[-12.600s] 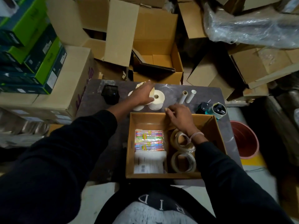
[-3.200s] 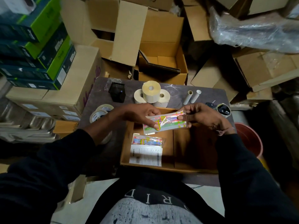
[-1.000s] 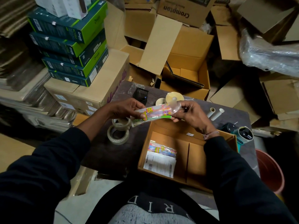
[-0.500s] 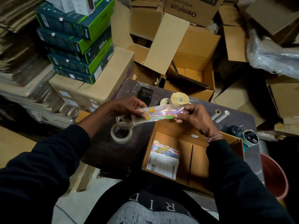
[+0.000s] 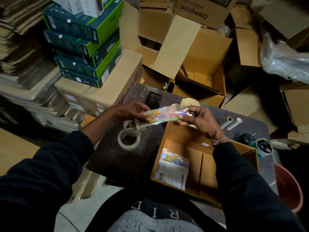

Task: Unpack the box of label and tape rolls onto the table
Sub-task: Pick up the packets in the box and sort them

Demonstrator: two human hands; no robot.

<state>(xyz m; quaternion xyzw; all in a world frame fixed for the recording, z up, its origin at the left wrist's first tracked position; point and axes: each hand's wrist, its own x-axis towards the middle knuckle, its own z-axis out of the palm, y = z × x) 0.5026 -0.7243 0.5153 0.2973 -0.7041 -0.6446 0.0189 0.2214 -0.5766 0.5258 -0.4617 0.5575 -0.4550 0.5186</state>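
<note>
Currently your left hand (image 5: 132, 109) and right hand (image 5: 199, 119) hold one colourful packet (image 5: 160, 116) between them, each pinching an end with thumb and fingertips. It hangs in the air, tilted, its right end higher, above the table (image 5: 120, 161) and the far-left corner of the open cardboard box (image 5: 234, 166).

Box contents: a second colourful packet (image 5: 173, 159) lies at the left side, partly under a white printed sheet (image 5: 172, 174). The rest of the box floor shows bare cardboard.

On the table, left of the box: two clear tape rolls (image 5: 129, 139), one overlapping the other, just below your left hand. Behind your hands: cream label rolls (image 5: 189, 102), partly hidden by the packet, and a small black device (image 5: 153, 99) near the far edge. Right of your hands: two pale tubes (image 5: 231, 123) lying side by side. Farther right, a tape dispenser (image 5: 262, 146) sits beside the box's right wall.

Off the table: green boxes (image 5: 85, 47) stacked on a large carton at the left; open empty cartons behind; a red bucket (image 5: 291, 186) at the lower right.
</note>
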